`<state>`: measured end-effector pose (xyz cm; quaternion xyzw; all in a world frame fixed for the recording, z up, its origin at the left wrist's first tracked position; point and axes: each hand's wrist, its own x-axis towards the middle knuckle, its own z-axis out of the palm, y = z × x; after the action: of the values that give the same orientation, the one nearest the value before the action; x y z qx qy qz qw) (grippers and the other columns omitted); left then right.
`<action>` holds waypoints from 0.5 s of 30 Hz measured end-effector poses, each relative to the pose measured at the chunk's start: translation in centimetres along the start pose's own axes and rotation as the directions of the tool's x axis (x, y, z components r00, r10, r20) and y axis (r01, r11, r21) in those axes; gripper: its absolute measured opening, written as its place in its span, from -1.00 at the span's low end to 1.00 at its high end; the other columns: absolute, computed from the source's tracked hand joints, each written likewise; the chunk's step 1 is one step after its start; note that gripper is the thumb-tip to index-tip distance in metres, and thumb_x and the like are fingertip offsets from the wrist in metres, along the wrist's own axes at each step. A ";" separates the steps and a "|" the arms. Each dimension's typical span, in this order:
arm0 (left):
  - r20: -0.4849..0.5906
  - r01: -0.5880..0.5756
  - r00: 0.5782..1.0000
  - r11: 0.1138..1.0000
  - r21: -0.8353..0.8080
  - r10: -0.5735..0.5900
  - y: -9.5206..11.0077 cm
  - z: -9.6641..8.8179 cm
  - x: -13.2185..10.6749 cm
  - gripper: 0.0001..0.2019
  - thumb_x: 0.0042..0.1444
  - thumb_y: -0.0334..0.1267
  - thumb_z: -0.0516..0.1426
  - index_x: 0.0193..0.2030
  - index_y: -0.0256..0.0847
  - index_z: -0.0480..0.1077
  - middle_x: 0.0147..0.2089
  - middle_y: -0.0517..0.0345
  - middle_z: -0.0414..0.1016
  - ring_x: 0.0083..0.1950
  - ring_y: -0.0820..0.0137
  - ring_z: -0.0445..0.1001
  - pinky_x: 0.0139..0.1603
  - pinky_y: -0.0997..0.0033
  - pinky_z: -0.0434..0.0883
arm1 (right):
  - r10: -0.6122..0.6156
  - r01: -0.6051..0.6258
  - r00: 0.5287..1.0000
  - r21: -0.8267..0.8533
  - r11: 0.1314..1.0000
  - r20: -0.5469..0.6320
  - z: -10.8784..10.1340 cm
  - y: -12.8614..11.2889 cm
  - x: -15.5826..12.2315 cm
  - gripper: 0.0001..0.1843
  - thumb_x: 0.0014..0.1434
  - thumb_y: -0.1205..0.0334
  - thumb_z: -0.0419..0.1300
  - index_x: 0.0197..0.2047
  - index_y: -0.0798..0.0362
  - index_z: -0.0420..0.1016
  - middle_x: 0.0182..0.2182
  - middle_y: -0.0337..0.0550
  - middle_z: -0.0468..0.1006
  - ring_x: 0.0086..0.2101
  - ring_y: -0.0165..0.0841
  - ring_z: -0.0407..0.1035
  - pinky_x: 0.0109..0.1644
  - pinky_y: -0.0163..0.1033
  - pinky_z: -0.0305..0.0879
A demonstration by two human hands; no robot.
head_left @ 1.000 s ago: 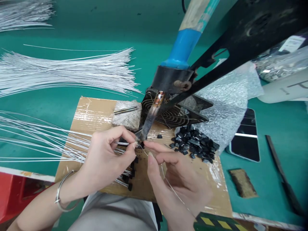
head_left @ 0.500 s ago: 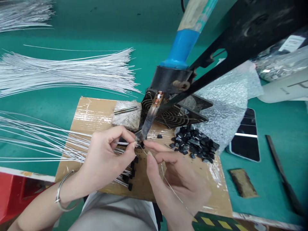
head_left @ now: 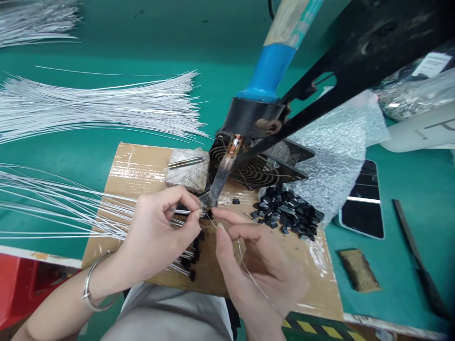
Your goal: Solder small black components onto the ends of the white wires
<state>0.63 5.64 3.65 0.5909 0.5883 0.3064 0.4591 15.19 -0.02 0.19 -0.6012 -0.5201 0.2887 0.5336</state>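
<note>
In the head view, a small piece (head_left: 204, 209), mostly hidden, is gripped between thumb and index finger of the left hand (head_left: 159, 234), at the tip of the soldering iron (head_left: 266, 71). A thin wire (head_left: 249, 272) is pinched by the right hand (head_left: 261, 267) over the cardboard (head_left: 140, 166).

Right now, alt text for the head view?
At a soldering iron tip, the left hand pinches a tiny piece, details unclear; the right hand holds a thin wire. Beneath lies a cardboard sheet, with black pieces heaped at right.
</note>
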 end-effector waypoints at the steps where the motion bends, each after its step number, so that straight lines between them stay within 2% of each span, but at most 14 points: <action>1: 0.002 -0.003 1.000 1.000 -0.002 0.003 0.0 0.0 0.0 -0.92 0.08 -0.37 0.17 -0.42 -0.19 0.47 -0.34 0.08 0.66 -0.28 0.28 0.61 -0.41 0.39 0.36 | -0.003 0.003 1.000 0.006 1.000 -0.004 0.0 0.0 0.0 -0.83 0.25 0.41 0.32 -0.32 -0.03 0.49 -0.12 -0.12 0.77 -0.11 -0.26 0.70 -0.04 -0.21 0.62; 6: 0.006 -0.001 1.000 1.000 -0.010 0.001 0.2 -0.1 -0.1 -0.92 0.09 -0.36 0.17 -0.41 -0.20 0.47 -0.34 0.07 0.65 -0.28 0.28 0.61 -0.39 0.37 0.37 | -0.027 0.027 0.999 0.002 1.000 -0.037 0.2 -0.1 0.0 -0.83 0.24 0.41 0.33 -0.34 -0.04 0.50 -0.14 -0.13 0.78 -0.14 -0.26 0.71 -0.04 -0.20 0.62; 10: 0.007 -0.009 1.000 1.000 -0.014 0.009 0.2 -0.1 -0.2 -0.92 0.09 -0.37 0.17 -0.41 -0.21 0.47 -0.33 0.07 0.65 -0.29 0.29 0.60 -0.40 0.38 0.35 | -0.039 0.039 0.999 -0.015 0.999 -0.006 0.0 0.0 0.0 -0.83 0.24 0.42 0.33 -0.32 -0.03 0.51 -0.14 -0.09 0.78 -0.13 -0.22 0.71 -0.04 -0.15 0.64; 15: 0.001 -0.019 1.000 1.000 -0.008 0.019 0.0 0.0 -0.2 -0.91 0.09 -0.37 0.16 -0.41 -0.21 0.48 -0.34 0.08 0.66 -0.30 0.31 0.60 -0.42 0.39 0.34 | -0.055 0.055 0.998 -0.011 0.998 0.003 -0.2 0.1 0.0 -0.83 0.24 0.44 0.34 -0.32 0.00 0.51 -0.12 -0.07 0.78 -0.13 -0.22 0.71 -0.04 -0.19 0.64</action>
<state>0.60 5.47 3.63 0.5948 0.5812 0.3129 0.4588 15.34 -0.09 0.17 -0.5893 -0.5388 0.2718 0.5372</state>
